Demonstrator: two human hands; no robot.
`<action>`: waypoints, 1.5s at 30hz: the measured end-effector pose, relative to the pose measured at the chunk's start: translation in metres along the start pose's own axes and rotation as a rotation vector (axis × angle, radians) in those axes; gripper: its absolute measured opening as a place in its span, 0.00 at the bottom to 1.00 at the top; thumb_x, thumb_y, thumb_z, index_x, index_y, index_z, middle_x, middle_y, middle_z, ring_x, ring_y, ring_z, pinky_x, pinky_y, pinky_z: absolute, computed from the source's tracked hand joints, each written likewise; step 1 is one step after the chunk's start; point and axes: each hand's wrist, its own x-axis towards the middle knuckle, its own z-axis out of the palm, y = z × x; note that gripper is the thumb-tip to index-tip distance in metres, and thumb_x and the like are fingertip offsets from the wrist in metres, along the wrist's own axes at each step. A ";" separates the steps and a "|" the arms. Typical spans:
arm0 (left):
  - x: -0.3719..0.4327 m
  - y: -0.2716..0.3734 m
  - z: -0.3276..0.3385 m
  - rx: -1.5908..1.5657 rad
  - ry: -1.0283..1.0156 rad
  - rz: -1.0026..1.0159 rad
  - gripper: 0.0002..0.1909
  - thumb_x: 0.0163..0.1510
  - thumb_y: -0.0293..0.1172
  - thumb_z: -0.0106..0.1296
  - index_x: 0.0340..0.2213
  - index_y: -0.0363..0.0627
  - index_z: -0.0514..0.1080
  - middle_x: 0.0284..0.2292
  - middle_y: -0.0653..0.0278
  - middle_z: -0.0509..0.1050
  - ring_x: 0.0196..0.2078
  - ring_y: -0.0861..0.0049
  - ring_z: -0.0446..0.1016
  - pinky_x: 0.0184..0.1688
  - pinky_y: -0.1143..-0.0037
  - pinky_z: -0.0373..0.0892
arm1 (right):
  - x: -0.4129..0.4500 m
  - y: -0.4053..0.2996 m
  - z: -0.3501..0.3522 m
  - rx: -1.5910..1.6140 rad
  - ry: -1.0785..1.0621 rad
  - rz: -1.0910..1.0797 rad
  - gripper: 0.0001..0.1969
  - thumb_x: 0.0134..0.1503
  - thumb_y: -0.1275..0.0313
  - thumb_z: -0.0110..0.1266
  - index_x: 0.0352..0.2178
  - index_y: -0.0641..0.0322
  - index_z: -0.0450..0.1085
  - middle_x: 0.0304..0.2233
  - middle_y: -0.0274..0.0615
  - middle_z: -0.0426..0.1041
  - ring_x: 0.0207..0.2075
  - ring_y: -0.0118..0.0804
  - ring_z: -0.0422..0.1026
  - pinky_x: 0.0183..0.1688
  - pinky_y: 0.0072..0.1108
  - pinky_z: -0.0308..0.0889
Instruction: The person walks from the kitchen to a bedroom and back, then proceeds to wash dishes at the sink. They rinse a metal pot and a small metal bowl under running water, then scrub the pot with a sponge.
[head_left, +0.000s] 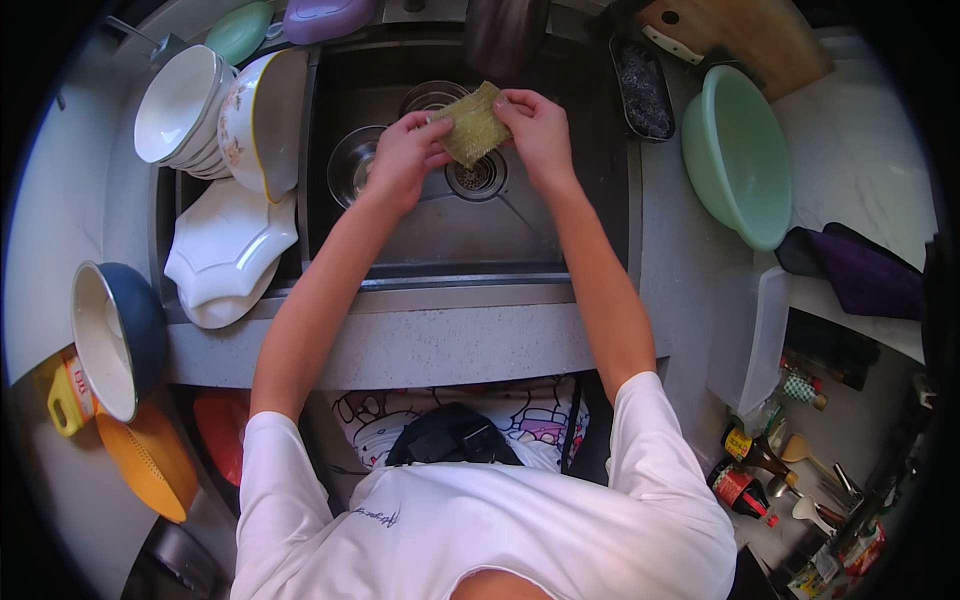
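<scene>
Between my two hands, above the dark sink (480, 240), a yellow-green scrubbing pad (472, 129) is stretched out flat. My left hand (405, 156) pinches its left edge, thumb on top. At its upper right corner, my right hand (538, 135) grips it between thumb and fingers. Under the pad lies the drain strainer (474, 178), partly covered by it. A round metal bowl (346, 166) rests in the sink at the left, partly behind my left hand. Another round metal piece (431, 96) sits further back, its lower part hidden.
Left of the sink stand stacked white bowls (176, 105), a floral bowl (259, 124) and white plates (229, 247). A blue basin (120, 337) is nearer me. On the right are a green basin (739, 157), a tray of steel wool (643, 90), a cutting board (750, 37) and a purple cloth (862, 270).
</scene>
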 end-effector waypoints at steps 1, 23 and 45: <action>-0.004 -0.007 0.000 -0.002 0.019 -0.034 0.15 0.56 0.28 0.52 0.45 0.39 0.68 0.38 0.61 0.75 0.38 0.73 0.76 0.43 0.75 0.72 | -0.007 -0.003 0.004 -0.160 0.052 -0.103 0.12 0.56 0.71 0.56 0.39 0.70 0.73 0.32 0.40 0.79 0.31 0.28 0.76 0.35 0.19 0.70; -0.033 -0.033 0.004 0.202 0.091 0.500 0.11 0.56 0.25 0.51 0.40 0.30 0.71 0.33 0.57 0.77 0.33 0.77 0.78 0.36 0.79 0.75 | -0.053 0.020 0.025 0.061 -0.031 -0.112 0.09 0.55 0.74 0.56 0.36 0.70 0.73 0.30 0.41 0.77 0.29 0.26 0.74 0.30 0.18 0.71; -0.057 0.022 -0.077 2.014 0.124 0.197 0.37 0.39 0.61 0.62 0.39 0.37 0.76 0.40 0.47 0.76 0.40 0.56 0.77 0.43 0.68 0.72 | 0.021 0.035 -0.016 0.123 -0.130 0.009 0.12 0.55 0.72 0.45 0.36 0.68 0.71 0.36 0.54 0.75 0.38 0.49 0.76 0.37 0.38 0.75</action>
